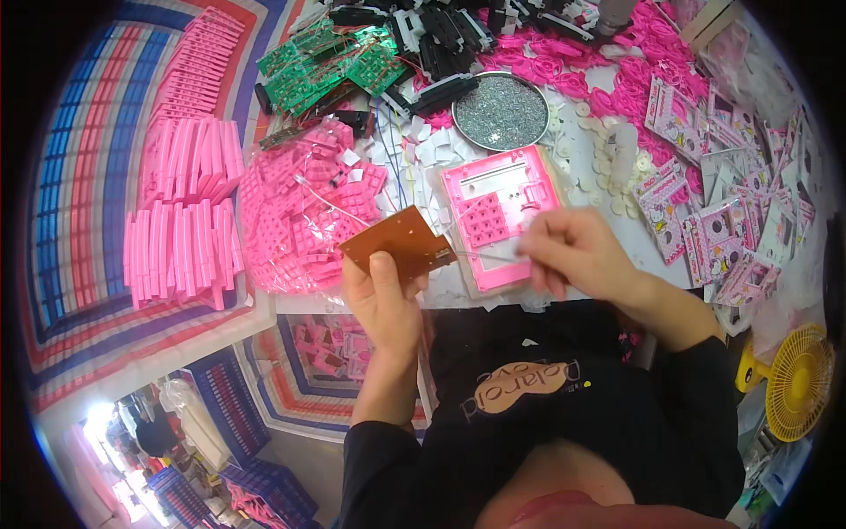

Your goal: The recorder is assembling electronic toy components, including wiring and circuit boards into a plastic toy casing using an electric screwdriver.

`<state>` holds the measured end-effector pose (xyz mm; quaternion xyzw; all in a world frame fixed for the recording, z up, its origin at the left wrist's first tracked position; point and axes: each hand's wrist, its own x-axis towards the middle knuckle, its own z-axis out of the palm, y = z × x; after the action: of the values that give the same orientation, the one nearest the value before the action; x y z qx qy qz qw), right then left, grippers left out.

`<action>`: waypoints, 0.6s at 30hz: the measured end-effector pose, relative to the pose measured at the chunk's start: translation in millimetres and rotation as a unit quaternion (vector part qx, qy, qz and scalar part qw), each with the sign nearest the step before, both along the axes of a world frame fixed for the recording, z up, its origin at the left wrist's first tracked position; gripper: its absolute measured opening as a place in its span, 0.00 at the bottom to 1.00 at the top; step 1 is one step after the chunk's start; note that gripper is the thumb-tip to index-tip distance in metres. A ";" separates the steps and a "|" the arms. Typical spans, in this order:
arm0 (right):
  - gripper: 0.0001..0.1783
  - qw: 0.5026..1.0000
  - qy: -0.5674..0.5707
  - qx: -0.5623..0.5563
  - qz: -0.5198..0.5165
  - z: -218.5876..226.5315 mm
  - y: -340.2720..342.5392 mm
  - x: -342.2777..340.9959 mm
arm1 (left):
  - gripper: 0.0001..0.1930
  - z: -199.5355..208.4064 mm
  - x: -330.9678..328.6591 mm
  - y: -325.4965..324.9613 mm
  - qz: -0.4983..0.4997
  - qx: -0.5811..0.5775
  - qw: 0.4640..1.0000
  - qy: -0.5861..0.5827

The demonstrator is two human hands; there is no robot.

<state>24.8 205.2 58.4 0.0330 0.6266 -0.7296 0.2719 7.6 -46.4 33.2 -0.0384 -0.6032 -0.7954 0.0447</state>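
My left hand [383, 304] is closed around a brown circuit board [398, 245], thumb on its face, lifted over the table's front edge. A thin greyish strand [480, 256], perhaps a wire, runs from the board's right corner toward the fingertips of my right hand [577, 256]. Those fingers are pinched together and slightly blurred. Below and behind the strand lies an open pink plastic case [458, 194] on a pale pad. Inside the case sits a pink keypad piece [483, 220]; my right hand covers part of the case's right side.
A bag of pink keypads [295, 212] lies left, beside stacked pink strips [181, 251]. Behind are green circuit boards [330, 66], black plastic parts [441, 35] and a round tray of small screws [500, 110]. Printed cards [723, 229] and a yellow fan [797, 383] are at right.
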 end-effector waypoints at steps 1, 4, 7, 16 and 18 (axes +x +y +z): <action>0.11 0.999 -0.040 0.005 0.030 -0.6 10.1 14.3 | 0.12 -0.4 2.3 0.9 -0.002 0.007 0.999 -0.033; 0.10 0.999 -0.023 0.035 0.030 12.2 22.1 31.4 | 0.13 1.6 7.7 7.3 -0.039 0.033 0.992 -0.114; 0.08 0.999 0.040 -0.001 0.011 18.2 24.7 20.1 | 0.14 -0.1 14.6 17.4 -0.145 0.038 0.984 -0.101; 0.08 0.997 -0.055 -0.003 -0.049 12.5 16.1 42.3 | 0.12 3.6 29.2 21.2 -0.167 -0.032 0.982 -0.083; 0.09 0.993 -0.115 0.024 0.013 11.2 36.8 61.0 | 0.10 -2.6 40.2 10.1 -0.171 -0.116 0.976 -0.062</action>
<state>85.8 242.1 69.5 0.1145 0.6088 -0.7022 0.3510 47.8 -36.3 30.5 -0.0962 -0.6778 -0.7165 -0.1340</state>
